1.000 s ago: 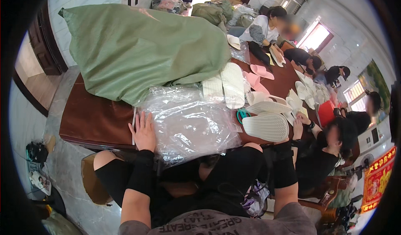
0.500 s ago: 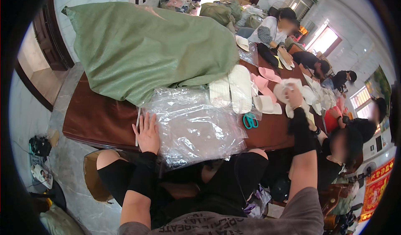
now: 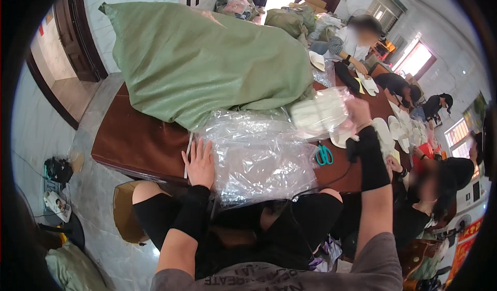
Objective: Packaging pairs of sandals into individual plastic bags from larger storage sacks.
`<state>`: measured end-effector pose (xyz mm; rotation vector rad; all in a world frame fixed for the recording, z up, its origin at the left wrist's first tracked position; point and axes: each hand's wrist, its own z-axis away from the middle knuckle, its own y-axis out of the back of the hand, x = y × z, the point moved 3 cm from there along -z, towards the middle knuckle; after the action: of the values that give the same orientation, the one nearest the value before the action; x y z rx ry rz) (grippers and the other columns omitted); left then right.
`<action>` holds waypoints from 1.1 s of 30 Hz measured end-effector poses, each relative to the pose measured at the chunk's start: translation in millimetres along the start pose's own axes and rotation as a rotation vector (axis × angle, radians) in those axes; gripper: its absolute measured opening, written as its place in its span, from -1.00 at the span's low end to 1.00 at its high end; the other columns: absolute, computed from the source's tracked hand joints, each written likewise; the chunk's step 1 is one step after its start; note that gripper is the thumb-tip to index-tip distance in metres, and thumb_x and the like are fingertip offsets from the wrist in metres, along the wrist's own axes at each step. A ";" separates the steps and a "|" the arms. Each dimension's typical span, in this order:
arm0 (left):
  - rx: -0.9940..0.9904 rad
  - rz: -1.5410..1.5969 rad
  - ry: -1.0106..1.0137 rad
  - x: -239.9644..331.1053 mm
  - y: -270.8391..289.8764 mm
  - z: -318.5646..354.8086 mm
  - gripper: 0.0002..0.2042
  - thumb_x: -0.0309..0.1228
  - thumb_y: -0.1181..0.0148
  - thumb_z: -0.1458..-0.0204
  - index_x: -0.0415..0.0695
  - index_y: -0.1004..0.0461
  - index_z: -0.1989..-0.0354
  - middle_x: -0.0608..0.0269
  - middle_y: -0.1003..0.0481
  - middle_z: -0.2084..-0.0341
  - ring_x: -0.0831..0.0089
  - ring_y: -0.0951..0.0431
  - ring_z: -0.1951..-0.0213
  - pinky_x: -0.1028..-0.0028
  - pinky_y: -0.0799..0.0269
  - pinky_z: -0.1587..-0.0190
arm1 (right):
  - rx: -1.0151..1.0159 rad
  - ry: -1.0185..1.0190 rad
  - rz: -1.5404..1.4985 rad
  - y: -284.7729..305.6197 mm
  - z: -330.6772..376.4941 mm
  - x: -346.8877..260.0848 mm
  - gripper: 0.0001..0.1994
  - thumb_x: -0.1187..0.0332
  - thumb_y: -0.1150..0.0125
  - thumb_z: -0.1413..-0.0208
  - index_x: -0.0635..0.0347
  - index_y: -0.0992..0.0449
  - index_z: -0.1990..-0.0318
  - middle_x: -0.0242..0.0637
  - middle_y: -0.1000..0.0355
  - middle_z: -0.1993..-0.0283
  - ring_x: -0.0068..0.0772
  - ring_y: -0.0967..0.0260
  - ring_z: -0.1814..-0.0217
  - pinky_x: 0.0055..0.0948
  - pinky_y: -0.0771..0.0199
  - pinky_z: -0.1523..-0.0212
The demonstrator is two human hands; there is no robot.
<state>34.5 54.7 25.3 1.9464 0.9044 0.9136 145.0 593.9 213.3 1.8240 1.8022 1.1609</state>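
Observation:
My left hand point(image 3: 200, 162) lies flat with fingers spread at the left edge of a pile of clear plastic bags point(image 3: 264, 169). Beside its fingers runs a thin white strip point(image 3: 188, 154). My right hand point(image 3: 358, 112), blurred by motion, is closed at the right end of a clear bag of white slippers point(image 3: 321, 111). The bag is above the table, just right of the large green sack point(image 3: 212, 63). Teal-handled scissors point(image 3: 324, 155) lie on the brown table point(image 3: 140, 141) below my right hand.
More white slippers point(image 3: 401, 128) line the table to the right. Across it a person point(image 3: 357, 40) handles a slipper; others sit further along. Close on my right is another person point(image 3: 435, 187). A cardboard box point(image 3: 127, 213) stands on the floor by my left knee.
My right hand has swung left with the white slippers, over where other white slippers lay. The left hand stays flat by the bags. The whole view has shifted slightly.

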 end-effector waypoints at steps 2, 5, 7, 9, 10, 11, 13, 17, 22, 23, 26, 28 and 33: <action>-0.004 -0.100 0.052 -31.9 12.1 16.1 -0.56 -0.26 -0.02 -0.13 0.12 -0.28 -0.23 0.27 -0.22 -0.26 0.22 -0.12 -0.32 -0.09 0.17 -0.32 | 0.037 -0.973 -0.948 20.2 -70.4 -66.0 -0.84 0.37 -0.17 0.03 0.29 -0.57 0.44 -0.49 -0.38 0.58 -0.66 -0.26 0.56 -0.58 -0.20 0.57; -0.009 -0.052 -0.010 -7.9 17.2 6.8 -0.47 0.02 -0.05 -0.06 0.21 -0.28 -0.23 0.22 -0.19 -0.27 0.15 -0.09 -0.32 -0.17 0.19 -0.30 | 0.052 -0.731 -0.549 86.1 -105.9 -60.3 -0.81 0.36 -0.16 -0.01 0.34 -0.56 0.42 -0.30 -0.39 0.59 -0.58 -0.26 0.55 -0.50 -0.24 0.51; -0.010 -0.069 -0.036 -7.2 20.4 7.2 -0.38 0.21 -0.06 0.03 0.31 -0.29 -0.23 0.16 -0.14 -0.29 0.08 -0.06 -0.33 -0.25 0.23 -0.27 | 0.096 -0.633 -0.396 121.5 -145.1 -103.4 -0.81 0.36 -0.16 -0.02 0.34 -0.56 0.40 -0.22 -0.40 0.58 -0.52 -0.28 0.54 -0.47 -0.27 0.48; -0.028 -0.066 -0.024 -4.2 22.3 7.8 -0.39 0.19 -0.05 0.01 0.29 -0.28 -0.23 0.15 -0.13 -0.30 0.08 -0.05 -0.33 -0.25 0.22 -0.27 | 0.208 -0.497 -0.464 150.7 -162.1 -160.8 -0.83 0.38 -0.18 0.01 0.33 -0.55 0.35 -0.10 -0.43 0.48 -0.33 -0.33 0.50 -0.37 -0.31 0.44; -0.050 -0.058 -0.015 -2.3 23.0 7.7 -0.40 0.16 -0.04 -0.02 0.26 -0.27 -0.24 0.13 -0.12 -0.30 0.07 -0.05 -0.33 -0.25 0.21 -0.27 | 0.187 -0.292 -0.324 156.3 -157.4 -179.7 -0.83 0.43 -0.14 -0.01 0.32 -0.53 0.27 -0.16 -0.46 0.42 -0.33 -0.39 0.43 -0.41 -0.36 0.37; -0.036 -0.059 -0.016 -5.5 21.7 9.5 -0.38 0.18 -0.03 -0.01 0.23 -0.28 -0.24 0.14 -0.13 -0.30 0.07 -0.04 -0.34 -0.26 0.21 -0.26 | 0.163 -0.084 -0.190 158.7 -151.4 -203.0 -0.80 0.48 -0.10 -0.02 0.32 -0.51 0.19 -0.22 -0.48 0.35 -0.33 -0.45 0.35 -0.44 -0.41 0.30; -0.038 -0.052 0.003 -9.7 18.8 10.4 -0.37 0.16 -0.06 0.01 0.21 -0.26 -0.25 0.15 -0.12 -0.31 0.08 -0.02 -0.34 -0.27 0.22 -0.26 | -0.003 0.057 -0.226 151.3 -136.0 -265.3 -0.71 0.48 -0.14 0.12 0.13 -0.52 0.16 -0.30 -0.42 0.42 -0.28 -0.43 0.29 -0.30 -0.43 0.35; -0.082 -0.144 -0.034 -13.3 -2.4 12.0 -0.39 0.07 -0.05 0.00 0.18 -0.27 -0.26 0.19 -0.12 -0.31 0.16 0.10 -0.39 -0.25 0.32 -0.29 | -0.419 0.167 -0.293 66.2 -38.8 -350.6 -0.88 0.42 -0.06 0.03 0.09 -0.41 0.29 -0.31 -0.42 0.35 -0.30 -0.42 0.31 -0.31 -0.39 0.32; -0.086 -0.094 -0.078 -35.6 -36.2 11.8 -0.37 0.04 0.13 -0.07 0.10 -0.15 -0.33 0.31 -0.08 -0.35 0.20 0.24 -0.43 -0.24 0.46 -0.31 | -0.574 -0.120 -0.449 -5.0 32.6 -377.8 -0.83 0.37 -0.08 -0.04 0.11 -0.38 0.20 -0.26 -0.43 0.34 -0.14 -0.43 0.29 -0.26 -0.40 0.27; -0.049 -0.139 -0.084 -43.4 -38.8 17.3 -0.36 0.06 0.13 -0.06 0.09 -0.14 -0.33 0.32 -0.08 -0.34 0.20 0.24 -0.43 -0.24 0.47 -0.31 | -0.553 -0.154 -0.554 -2.0 26.1 -378.3 -0.80 0.36 -0.10 -0.04 0.11 -0.37 0.16 -0.22 -0.43 0.34 -0.09 -0.42 0.28 -0.24 -0.40 0.24; -0.094 -0.076 -0.065 -42.4 -34.2 16.8 -0.34 0.08 0.14 -0.06 0.08 -0.12 -0.34 0.32 -0.08 -0.35 0.20 0.24 -0.43 -0.24 0.48 -0.31 | -0.683 -0.189 -0.693 20.6 10.6 -359.0 -0.78 0.34 -0.14 -0.08 0.12 -0.42 0.11 -0.18 -0.44 0.35 -0.18 -0.45 0.27 -0.27 -0.41 0.20; -0.104 -0.175 -0.071 -47.5 -33.2 17.0 -0.32 0.11 0.15 -0.05 0.08 -0.11 -0.35 0.32 -0.06 -0.36 0.20 0.23 -0.43 -0.22 0.47 -0.31 | -0.706 -0.493 -1.228 25.8 6.0 -335.5 -0.82 0.38 -0.10 -0.14 0.14 -0.48 0.12 -0.23 -0.45 0.36 -0.41 -0.45 0.34 -0.39 -0.45 0.27; -0.124 -0.137 -0.057 -35.3 -27.8 13.2 -0.30 0.13 0.14 -0.03 0.12 -0.08 -0.36 0.35 0.01 -0.38 0.23 0.22 -0.43 -0.21 0.47 -0.32 | -0.166 -1.111 -1.257 -10.6 33.8 -255.6 -0.85 0.40 -0.04 -0.20 0.22 -0.51 0.18 -0.28 -0.48 0.36 -0.60 -0.42 0.45 -0.54 -0.45 0.44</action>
<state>21.0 33.0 -13.9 1.7740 0.9138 0.8111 195.4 365.5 104.4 0.5852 1.4882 -0.1965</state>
